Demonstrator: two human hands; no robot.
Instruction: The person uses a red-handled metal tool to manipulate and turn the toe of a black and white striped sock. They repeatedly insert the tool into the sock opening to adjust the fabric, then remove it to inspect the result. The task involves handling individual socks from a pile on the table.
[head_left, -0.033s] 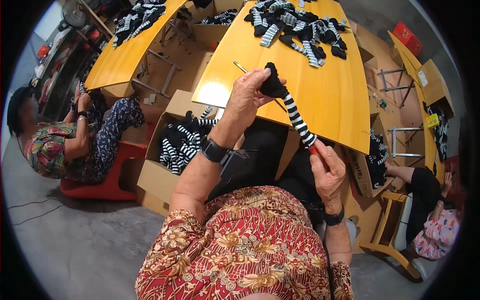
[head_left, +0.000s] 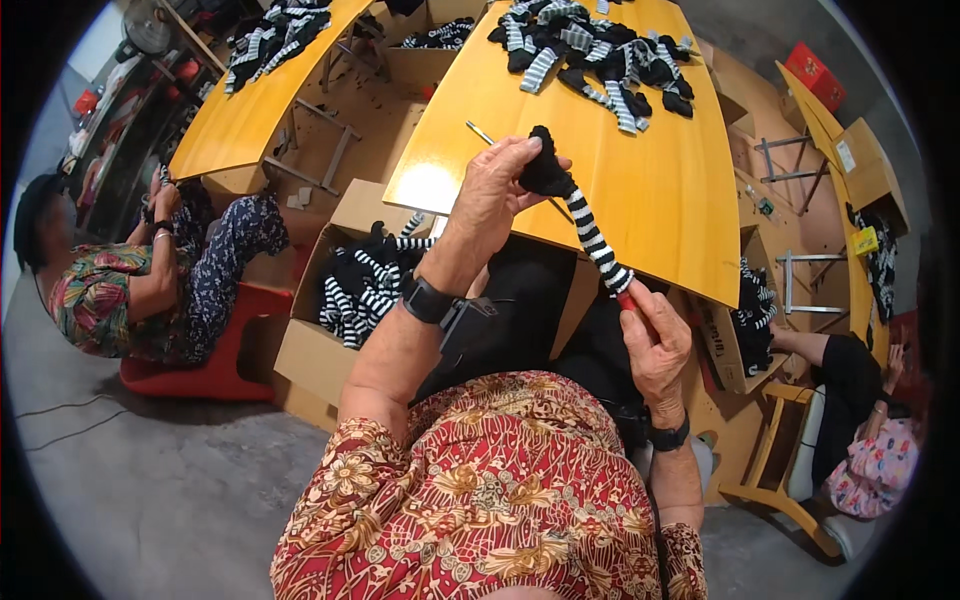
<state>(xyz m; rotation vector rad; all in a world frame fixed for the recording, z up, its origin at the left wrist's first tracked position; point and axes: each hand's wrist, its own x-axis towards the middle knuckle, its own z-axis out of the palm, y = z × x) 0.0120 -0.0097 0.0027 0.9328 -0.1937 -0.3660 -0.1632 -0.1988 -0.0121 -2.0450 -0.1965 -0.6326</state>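
Observation:
A narrow knitted sock-like piece [head_left: 592, 240] with black and white stripes and a bulky black end stretches between my hands, over the table's near edge. My left hand [head_left: 492, 190] is closed, pinching the black end between thumb and fingers. My right hand [head_left: 655, 335] grips a red handle [head_left: 627, 300] at the striped end; whatever lies inside the knit is hidden. A thin metal rod [head_left: 480, 132] passes behind my left hand, its other end showing below the black part; I cannot tell whether the hand holds it.
Grey-striped and black knitted pieces are heaped on the yellow table [head_left: 440, 150]. Cardboard boxes of striped pieces stand at left [head_left: 310, 350] and right [head_left: 735, 360] of my legs. One person sits on a red chair [head_left: 210, 365] at left, another at far right.

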